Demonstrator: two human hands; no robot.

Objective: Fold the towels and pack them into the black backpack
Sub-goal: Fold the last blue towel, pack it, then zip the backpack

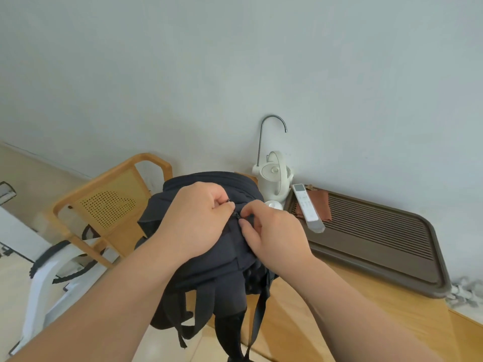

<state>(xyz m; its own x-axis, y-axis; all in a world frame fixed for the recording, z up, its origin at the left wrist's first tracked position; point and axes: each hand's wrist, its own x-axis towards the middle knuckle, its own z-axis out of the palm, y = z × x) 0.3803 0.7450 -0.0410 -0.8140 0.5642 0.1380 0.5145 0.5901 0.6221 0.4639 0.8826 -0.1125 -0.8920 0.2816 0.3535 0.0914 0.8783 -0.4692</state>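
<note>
Both hands are on the backpack, right at the top of it. The black bag sits upright on the near corner of the table, its straps dangling over the edge towards the floor. The left hand lies over the top of the bag, fingers curled in, thumb and forefinger nipping a small zip pull. The right hand comes in from the other side, thumb and forefinger pinching the bag's fabric just beside the zip, the other fingers bent against the front panel. The two hands are nearly touching, with the zip line running down between them. How far the zip is closed cannot be told, since the hands cover most of it. Behind the bag, against the wall, stands a white kettle with a curved metal spout rising over it. To the right lies a brown slatted tray, with a white remote resting across its left rim and a brown cloth on it beside the remote. Off to the left, past the table, is a wooden chair with a perforated back.
</note>
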